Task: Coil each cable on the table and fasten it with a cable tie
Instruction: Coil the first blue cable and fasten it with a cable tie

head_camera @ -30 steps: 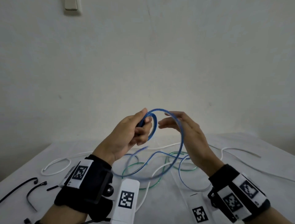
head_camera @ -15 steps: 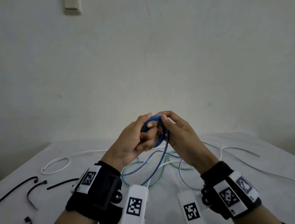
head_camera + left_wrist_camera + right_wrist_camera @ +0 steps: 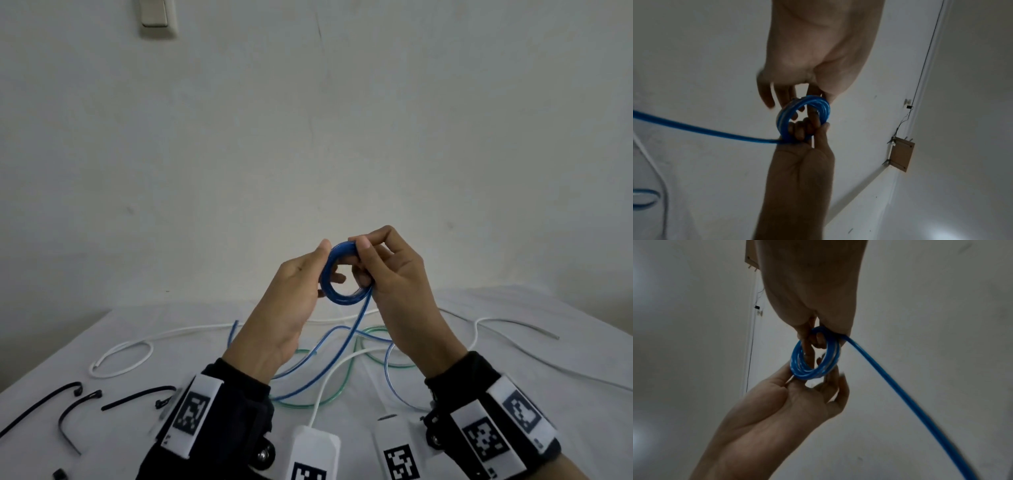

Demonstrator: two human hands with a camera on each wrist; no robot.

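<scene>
Near left on the tabletop [image 3: 513,308]: three black cable ties [image 3: 137,399], loose and curved, none in use yet. Middle of the tabletop: slack tail of the blue cable [image 3: 308,380] crossing a green cable [image 3: 301,404] and a white cable [image 3: 120,356], all uncoiled and overlapping, so the tail may drag the others when pulled.

Above that, lifted off the tabletop at about centre: the blue coil [image 3: 337,274], a small tight ring of several turns held between both hands. Left hand [image 3: 291,308] has its thumb over the ring's top left edge and fingers through or behind the loop; exact finger wrap is hard to read in the head view, but the right wrist view shows fingers curled onto the ring's lower edge. Right hand [image 3: 394,284] pinches the ring's right side, fingers bent round the turns, with the free tail leaving the coil right beside its fingers.

Handling guess: light, thin, springy plastic-jacketed cable, probably a bit slick; turns will likely spring open if released. Best hold is a pinch across all turns at one spot, leaving the opposite side clear for a tie.

Far: plain wall [image 3: 308,137], switch plate [image 3: 154,13].
</scene>
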